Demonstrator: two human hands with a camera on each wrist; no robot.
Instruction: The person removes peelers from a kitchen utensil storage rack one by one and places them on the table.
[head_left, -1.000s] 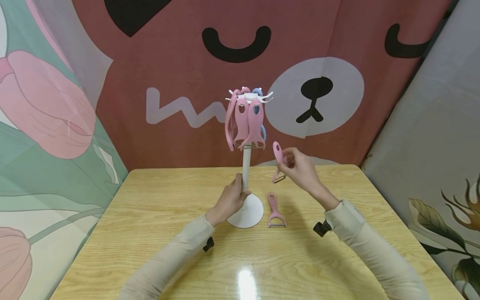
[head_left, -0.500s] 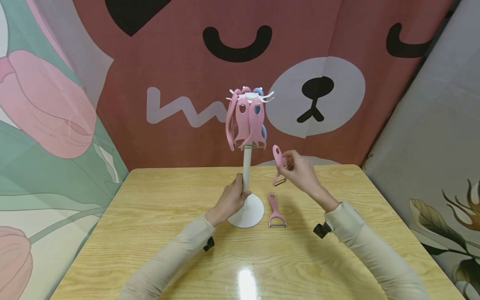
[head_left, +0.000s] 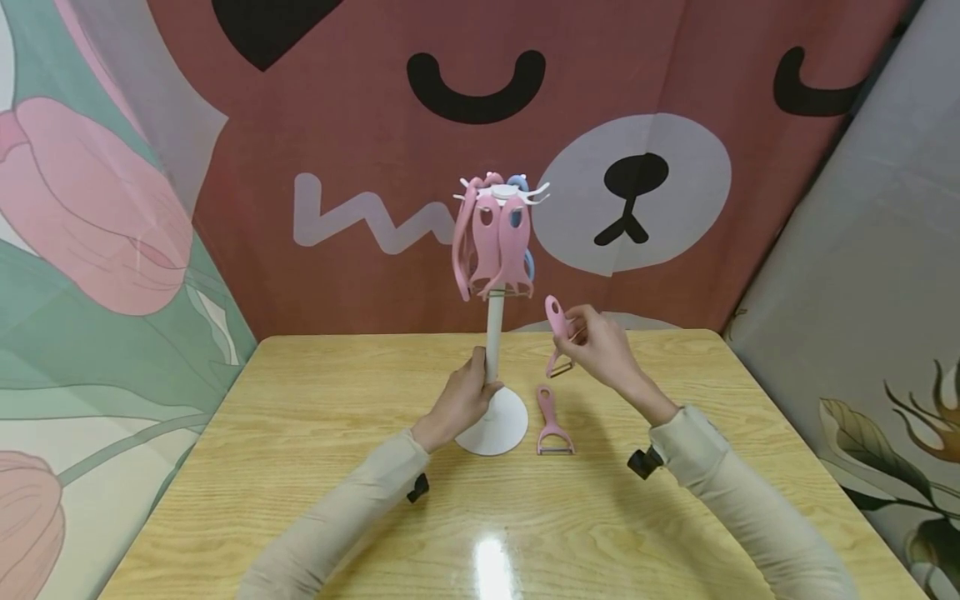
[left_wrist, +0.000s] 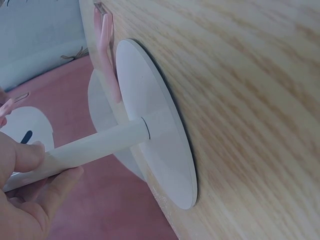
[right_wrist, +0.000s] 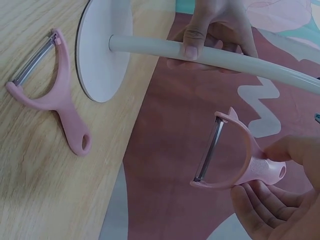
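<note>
My left hand (head_left: 461, 396) grips the white pole (left_wrist: 102, 146) of an upright stand, low down and just above its round base (head_left: 491, 433). Pink peelers (head_left: 487, 246) and a blue one (head_left: 530, 264) hang from hooks (head_left: 536, 193) at the stand's top. To the right of the pole, my right hand (head_left: 602, 343) pinches a pink peeler (right_wrist: 255, 167) by its handle, thumb on one side and fingers on the other. That peeler is held above the table, hole end up and blade end down. Another pink peeler (right_wrist: 67, 107) lies flat beside the base.
The wooden table (head_left: 315, 433) carries the stand and the lying peeler. A printed bear curtain (head_left: 337, 292) hangs right behind its back edge, with flowered cloths (head_left: 855, 250) at the sides. Black wrist cameras (head_left: 643, 460) sit under the sleeves.
My right hand has lowered slightly with the pink peeler in it. My left hand keeps its grip on the pole, and the lying peeler stays where it was.
</note>
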